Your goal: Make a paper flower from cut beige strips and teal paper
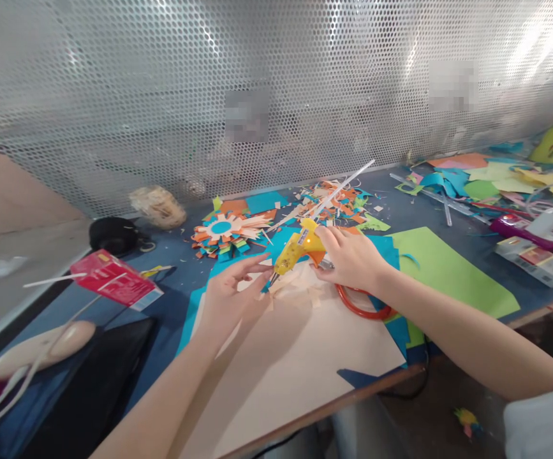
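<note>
My right hand (347,258) is closed round the handle of a yellow glue gun (298,245), whose white glue stick juts up to the right. The gun's nozzle points down-left at a small pale paper piece (257,284) that my left hand (228,296) pinches at its fingertips. Both hands hover over a large beige paper sheet (305,357) lying on teal paper. A round paper flower of orange, cream and blue strips (226,231) lies just beyond the hands.
A green sheet (448,271) lies right of my hands, an orange ring (360,307) under my right wrist. Paper scraps (333,197), coloured sheets (486,172) and boxes (537,258) crowd the right. A red packet (113,277) and black object (116,234) sit left. A perforated metal screen (276,83) backs the table.
</note>
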